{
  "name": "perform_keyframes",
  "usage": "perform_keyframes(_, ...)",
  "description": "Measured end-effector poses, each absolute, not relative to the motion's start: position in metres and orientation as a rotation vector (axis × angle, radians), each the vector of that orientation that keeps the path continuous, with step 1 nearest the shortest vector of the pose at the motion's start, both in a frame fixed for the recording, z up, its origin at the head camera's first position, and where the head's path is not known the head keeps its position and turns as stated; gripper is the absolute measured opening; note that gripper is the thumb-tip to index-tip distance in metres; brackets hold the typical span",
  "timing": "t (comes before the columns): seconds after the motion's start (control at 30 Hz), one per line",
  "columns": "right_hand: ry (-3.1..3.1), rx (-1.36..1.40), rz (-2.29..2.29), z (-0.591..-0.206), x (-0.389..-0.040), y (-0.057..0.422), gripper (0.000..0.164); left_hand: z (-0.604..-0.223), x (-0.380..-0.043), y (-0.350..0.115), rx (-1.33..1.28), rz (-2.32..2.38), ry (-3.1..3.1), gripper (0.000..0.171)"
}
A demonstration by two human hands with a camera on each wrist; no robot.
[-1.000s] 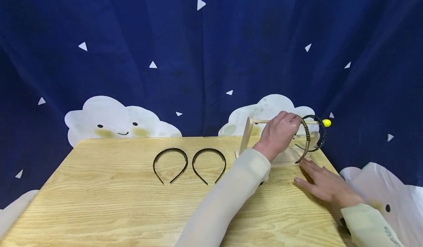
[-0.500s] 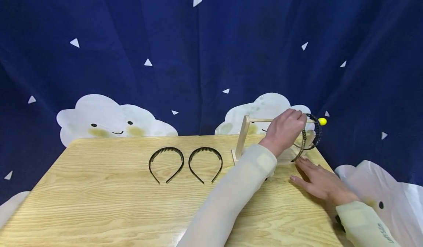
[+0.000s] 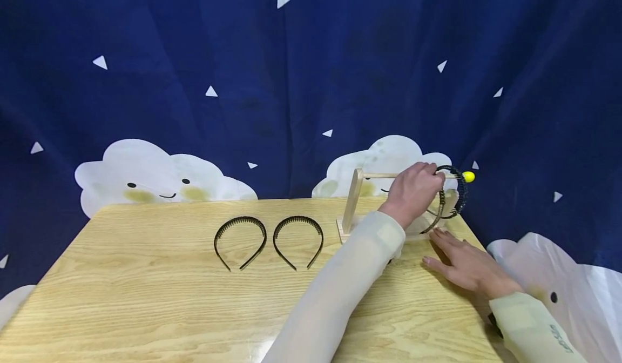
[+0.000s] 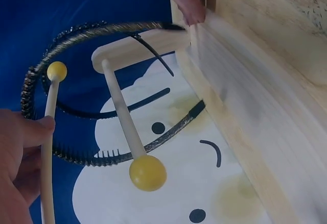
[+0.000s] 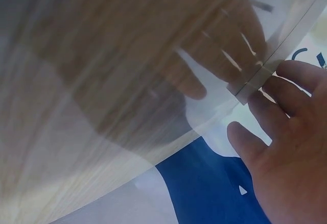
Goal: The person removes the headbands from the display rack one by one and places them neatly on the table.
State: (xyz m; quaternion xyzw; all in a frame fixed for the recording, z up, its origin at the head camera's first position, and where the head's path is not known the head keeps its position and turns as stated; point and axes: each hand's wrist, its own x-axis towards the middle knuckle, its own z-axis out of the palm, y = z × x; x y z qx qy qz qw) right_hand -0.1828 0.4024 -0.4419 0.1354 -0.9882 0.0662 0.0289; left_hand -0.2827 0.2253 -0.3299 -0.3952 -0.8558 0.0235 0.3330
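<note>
At the right of the table, my left hand pinches a dark, toothed headband near its top, beside the rod of a wooden stand. Another black headband hangs on that rod, nearer its yellow ball tip. In the left wrist view, thumb and fingers are right at one rod, and the two headbands overlap. My right hand lies with fingers extended at the stand's base; the right wrist view shows its fingertips against the base's corner.
Two more black toothed headbands, a left one and a right one, lie side by side on the wooden table. A second rod with a yellow ball sticks out from the stand. A blue curtain hangs behind.
My left hand has shifted slightly toward the rod's yellow tip, and the pinched headband's lower end has swung left. The right hand stays by the base. The whole head view has shifted a little.
</note>
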Motion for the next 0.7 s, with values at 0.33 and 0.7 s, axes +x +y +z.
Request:
perform_keyframes(0.33,-3.042,0.423,0.225,-0.443,-0.183,0.404,0.079,-0.328,-0.286,0.225,-1.057,0.024,-2.253,0.027)
perform_keyframes(0.7,-3.056,0.422,0.187,-0.440,-0.183,0.403,0.078,-0.324,-0.294,0.217,-1.094,0.023,-2.128,0.025)
